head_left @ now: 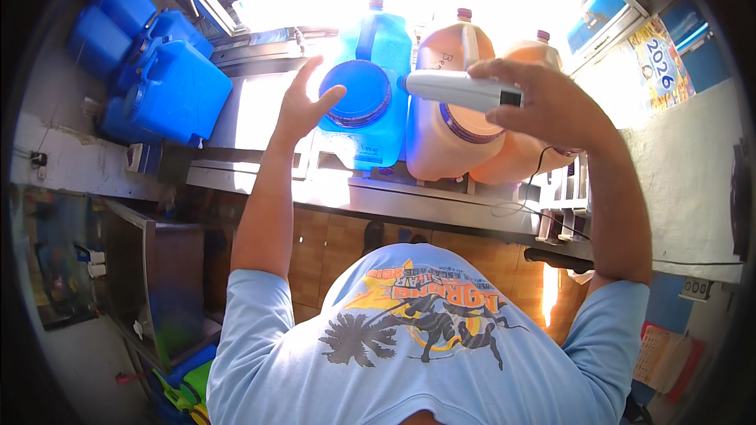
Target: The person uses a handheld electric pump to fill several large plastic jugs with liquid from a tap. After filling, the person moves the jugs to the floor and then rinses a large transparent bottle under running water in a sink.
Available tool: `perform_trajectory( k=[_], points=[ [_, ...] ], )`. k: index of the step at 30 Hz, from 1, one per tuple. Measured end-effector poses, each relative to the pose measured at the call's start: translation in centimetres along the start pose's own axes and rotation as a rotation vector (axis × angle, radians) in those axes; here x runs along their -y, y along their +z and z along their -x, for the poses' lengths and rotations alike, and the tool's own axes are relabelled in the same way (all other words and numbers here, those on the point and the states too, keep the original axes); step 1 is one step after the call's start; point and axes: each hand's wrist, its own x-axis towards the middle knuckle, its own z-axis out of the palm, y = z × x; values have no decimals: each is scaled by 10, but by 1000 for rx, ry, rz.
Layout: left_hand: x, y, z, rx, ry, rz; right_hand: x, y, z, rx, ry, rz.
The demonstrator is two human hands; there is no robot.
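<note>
My left hand (301, 109) is raised with thumb and fingers apart, just left of the round blue lid (354, 93) on a translucent blue water jug (384, 43). It holds nothing. Closed around a white hand-held blower that looks like a heat gun (453, 88), my right hand (555, 102) keeps the tool level, its narrow end pointing left toward the lid. Behind the tool stands a clear water jug (429, 142) with a wide lid, partly covered. A third jug (545, 53) is mostly hidden by my right hand and forearm.
The jugs stand on a metal-edged counter (370, 195) by a bright window. Several opaque blue containers (177, 90) are stacked at left. A dark cord (537, 169) hangs at the counter's right. Below left is a dark cabinet (177, 283); a wall socket (696, 289) is at right.
</note>
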Motion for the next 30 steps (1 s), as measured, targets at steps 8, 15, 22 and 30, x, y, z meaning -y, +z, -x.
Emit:
perform_trajectory(
  k=[8,15,22,30],
  points=[
    [-70,13,-51,392,2,-663,-32,117,70,-236,-32,-398],
    [-72,16,-62,428,143,-718,-43,186,85,-383,-34,-573],
    [-76,16,-75,498,-153,-817,-48,200,84,-453,-92,-527],
    [-71,16,-70,435,252,-695,-47,211,86,-515,-45,-593]
  ],
)
